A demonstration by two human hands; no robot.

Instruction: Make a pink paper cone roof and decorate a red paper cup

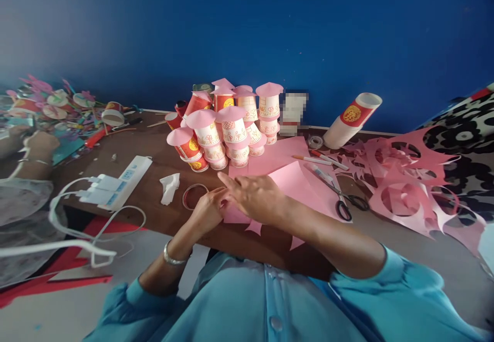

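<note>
My right hand (254, 195) lies flat with fingers spread on a sheet of pink paper (299, 182) at the table's near edge. My left hand (208, 209) pinches the left edge of that same paper, just under the right hand's fingers. A roll of clear tape (194, 196) lies right beside my left hand. Behind the paper stands a pile of paper cups with pink cone lids (227, 126).
Black-handled scissors (347, 202) and pens (320, 159) lie right of the paper, with pink paper cut-outs (405, 187) and a sleeve of cups (353, 118) beyond. A white power strip (116, 182) with cables and a crumpled tissue (170, 187) lie left. Another person's hand (38, 144) rests at far left near craft clutter.
</note>
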